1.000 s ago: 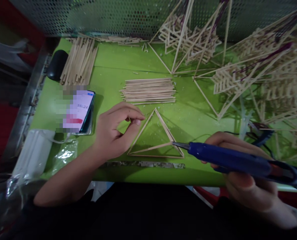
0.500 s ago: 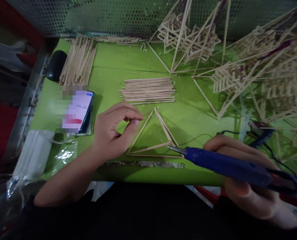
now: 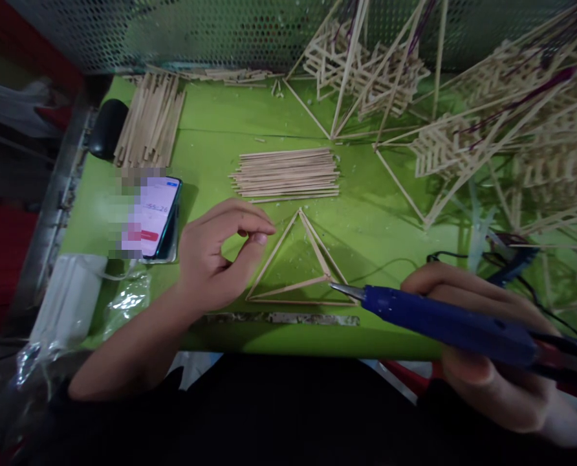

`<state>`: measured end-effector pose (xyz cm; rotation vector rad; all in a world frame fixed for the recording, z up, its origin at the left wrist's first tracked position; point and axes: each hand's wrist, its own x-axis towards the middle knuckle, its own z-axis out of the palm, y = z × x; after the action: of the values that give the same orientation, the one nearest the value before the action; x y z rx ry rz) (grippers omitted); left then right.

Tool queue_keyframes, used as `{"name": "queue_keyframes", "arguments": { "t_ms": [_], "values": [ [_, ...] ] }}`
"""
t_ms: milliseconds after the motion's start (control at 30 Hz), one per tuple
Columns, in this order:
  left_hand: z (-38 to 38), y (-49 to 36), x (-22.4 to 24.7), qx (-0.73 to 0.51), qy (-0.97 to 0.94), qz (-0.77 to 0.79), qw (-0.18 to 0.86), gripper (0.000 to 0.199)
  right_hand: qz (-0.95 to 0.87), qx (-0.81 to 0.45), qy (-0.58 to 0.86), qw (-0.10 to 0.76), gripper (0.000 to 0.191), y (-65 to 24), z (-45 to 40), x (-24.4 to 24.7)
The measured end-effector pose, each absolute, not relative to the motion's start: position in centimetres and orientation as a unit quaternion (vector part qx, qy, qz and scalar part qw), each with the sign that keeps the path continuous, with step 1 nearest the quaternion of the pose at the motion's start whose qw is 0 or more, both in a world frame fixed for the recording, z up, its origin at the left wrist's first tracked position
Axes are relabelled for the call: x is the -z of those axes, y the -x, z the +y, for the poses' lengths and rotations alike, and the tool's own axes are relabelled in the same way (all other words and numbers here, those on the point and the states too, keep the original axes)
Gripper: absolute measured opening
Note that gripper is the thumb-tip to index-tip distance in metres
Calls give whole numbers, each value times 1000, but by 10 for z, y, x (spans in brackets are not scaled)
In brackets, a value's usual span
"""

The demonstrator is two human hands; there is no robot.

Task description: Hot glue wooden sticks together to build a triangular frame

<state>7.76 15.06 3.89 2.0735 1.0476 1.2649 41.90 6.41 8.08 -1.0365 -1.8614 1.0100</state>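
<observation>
Green table [image 3: 230,123], perforated metal screen [image 3: 172,32] behind

Glue gun [image 3: 444,321]: rear end cut off by the right edge; middle of the body covered by the right hand [image 3: 482,349], so the grip on it is only partly seen.
Right hand: wrist runs out of frame at lower right.
Phone [image 3: 153,217]: left part of screen blurred; digits too small to read.
Stick frames [image 3: 502,129]: cut off by top and right edges; blurred toward the right.
Black object [image 3: 108,126]: at the counter [image 3: 220,129] corner, kind not discernible.
Left hand [image 3: 215,255]: whether thumb and forefinger pinch anything cannot be told.
</observation>
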Motion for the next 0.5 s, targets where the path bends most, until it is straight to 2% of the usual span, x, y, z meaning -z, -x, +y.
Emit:
{"name": "queue_keyframes", "arguments": {
  "t_ms": [100, 500],
  "values": [
    [151, -77, -38, -463, -759, 384, 249, 21, -729, -394, 414, 378, 31, -421, 62, -79],
    [150, -78, -40, -456, -760, 389, 250, 20, -749, -376, 417, 353, 35, -420, 69, -86]
  ]
}}
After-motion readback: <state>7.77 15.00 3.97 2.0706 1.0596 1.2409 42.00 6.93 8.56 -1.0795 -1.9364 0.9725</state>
